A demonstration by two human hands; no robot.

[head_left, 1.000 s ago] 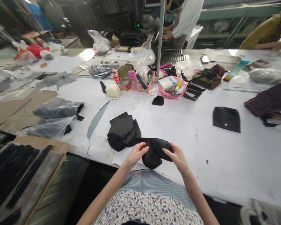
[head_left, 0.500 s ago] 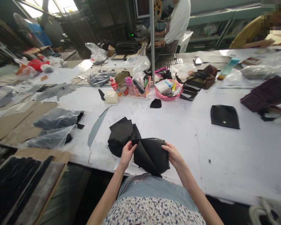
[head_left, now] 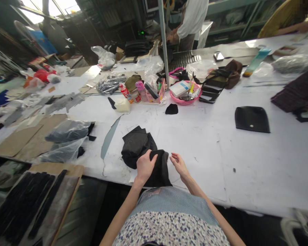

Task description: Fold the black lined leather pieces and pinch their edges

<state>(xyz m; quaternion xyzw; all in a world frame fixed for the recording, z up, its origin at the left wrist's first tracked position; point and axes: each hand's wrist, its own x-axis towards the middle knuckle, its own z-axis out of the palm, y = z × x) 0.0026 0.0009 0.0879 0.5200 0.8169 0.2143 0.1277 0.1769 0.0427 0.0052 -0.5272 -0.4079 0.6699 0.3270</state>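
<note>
A black fabric piece [head_left: 160, 169], matte and limp, is seen folded over on itself at the near edge of the white counter [head_left: 246, 164]. Its long axis runs from the counter edge away toward the far side, with the upper end pointing at the pile of black pieces [head_left: 136, 145] just beyond it. The upper left corner of the piece is gripped by the left hand [head_left: 145, 165], whose fingers are curled closed over the fabric. The right hand [head_left: 179, 164] is held open just to the right of the piece, fingers loosely spread, with nothing in it; whether it touches the fabric cannot be told. A flat black panel [head_left: 252, 119] is lying well apart on the right.
</note>
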